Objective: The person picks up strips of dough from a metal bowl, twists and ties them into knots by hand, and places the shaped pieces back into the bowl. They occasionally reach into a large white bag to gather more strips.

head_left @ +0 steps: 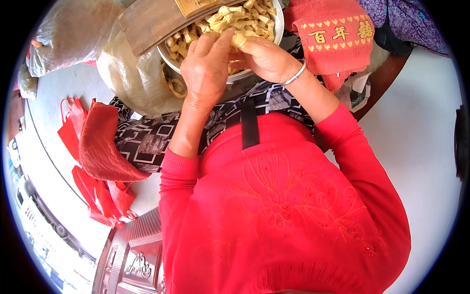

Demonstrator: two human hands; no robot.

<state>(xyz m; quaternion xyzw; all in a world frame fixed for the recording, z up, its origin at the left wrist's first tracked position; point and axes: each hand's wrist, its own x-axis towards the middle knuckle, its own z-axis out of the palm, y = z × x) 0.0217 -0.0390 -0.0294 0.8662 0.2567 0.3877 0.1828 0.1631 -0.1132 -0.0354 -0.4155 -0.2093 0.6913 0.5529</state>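
Both hands meet over the near rim of a white round basin (279, 30) full of pale yellow knotted strips (252, 18) that look like tofu skin knots. A similar pale yellow strip (238, 40) is pinched between my hands. My left hand (205, 66) has its fingers bent and closed at the strip, the back of the hand facing up. My right hand (271, 60), with a silver bangle (295, 73) on its wrist, grips the strip between thumb and fingers. My fingers hide part of the strip, and I cannot tell whether it is fully knotted.
A dark wooden board (155, 23) with a lighter wood piece (195, 6) lies across the basin's left side. Left of it are translucent plastic bags (128, 71). Red towels cover my left knee (105, 144) and right knee (330, 36). Red bags (95, 188) lie at left.
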